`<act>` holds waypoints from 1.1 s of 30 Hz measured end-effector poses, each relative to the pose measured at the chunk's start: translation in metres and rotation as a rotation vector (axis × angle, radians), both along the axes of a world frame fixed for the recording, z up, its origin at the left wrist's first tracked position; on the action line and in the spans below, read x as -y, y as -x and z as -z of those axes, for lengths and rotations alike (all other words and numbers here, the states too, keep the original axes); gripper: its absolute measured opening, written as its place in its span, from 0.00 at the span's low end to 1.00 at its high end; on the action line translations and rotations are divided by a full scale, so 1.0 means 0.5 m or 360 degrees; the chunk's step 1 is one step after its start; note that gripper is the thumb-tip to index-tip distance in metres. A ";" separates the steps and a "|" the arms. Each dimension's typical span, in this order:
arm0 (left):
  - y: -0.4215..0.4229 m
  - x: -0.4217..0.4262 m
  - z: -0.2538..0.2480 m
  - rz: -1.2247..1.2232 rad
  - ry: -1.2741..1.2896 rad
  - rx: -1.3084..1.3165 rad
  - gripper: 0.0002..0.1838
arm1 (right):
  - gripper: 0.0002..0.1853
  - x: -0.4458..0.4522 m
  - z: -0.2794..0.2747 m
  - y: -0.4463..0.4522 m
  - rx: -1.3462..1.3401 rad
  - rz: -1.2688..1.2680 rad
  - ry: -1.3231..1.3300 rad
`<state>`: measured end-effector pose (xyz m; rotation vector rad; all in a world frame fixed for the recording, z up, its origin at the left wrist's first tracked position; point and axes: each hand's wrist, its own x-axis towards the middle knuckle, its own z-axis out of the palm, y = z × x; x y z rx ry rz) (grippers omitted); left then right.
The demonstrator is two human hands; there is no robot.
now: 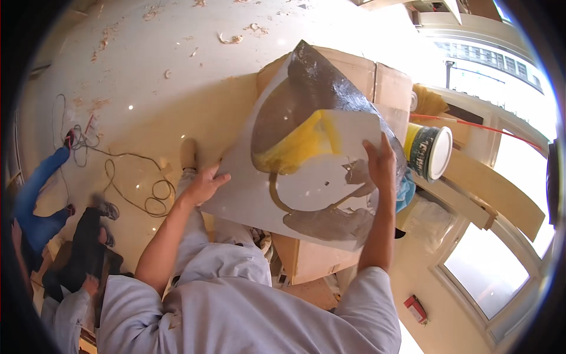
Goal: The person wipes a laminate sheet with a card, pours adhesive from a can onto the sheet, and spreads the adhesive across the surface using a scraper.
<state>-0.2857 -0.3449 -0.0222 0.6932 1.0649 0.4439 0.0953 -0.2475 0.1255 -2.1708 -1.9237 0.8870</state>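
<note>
Between my two hands is a large thin grey sheet (318, 183), held tilted over a cardboard box (392, 88). Brown, wet-looking smears and a yellow patch (309, 138) mark its face, and its far corner is dark and shiny. My left hand (205, 184) is closed on the sheet's left edge, thumb on top, with the other fingers partly hidden. At the right side, my right hand (380, 162) grips the sheet near its edge. The sheet covers much of the box.
A yellow and dark paint bucket (430, 150) lies to the right, near curved boards (495, 189). Coiled cable (138, 171) and wood shavings (233, 38) are on the floor. At the left are other people's legs (38, 183). A red box-like object (415, 308) is at lower right.
</note>
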 end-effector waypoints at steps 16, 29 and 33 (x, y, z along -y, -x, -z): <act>-0.005 0.009 0.025 0.0009 -0.0265 -0.0224 0.22 | 0.15 -0.045 0.124 -0.030 -0.0353 0.0405 -0.0139; -0.009 0.010 0.046 -0.0067 -0.0313 -0.0431 0.28 | 0.19 -0.282 0.156 0.065 -0.0291 -0.0078 -0.0263; -0.005 0.002 0.001 -0.0134 -0.0224 -0.0323 0.29 | 0.22 -0.242 0.175 0.155 0.0036 -0.0614 -0.0309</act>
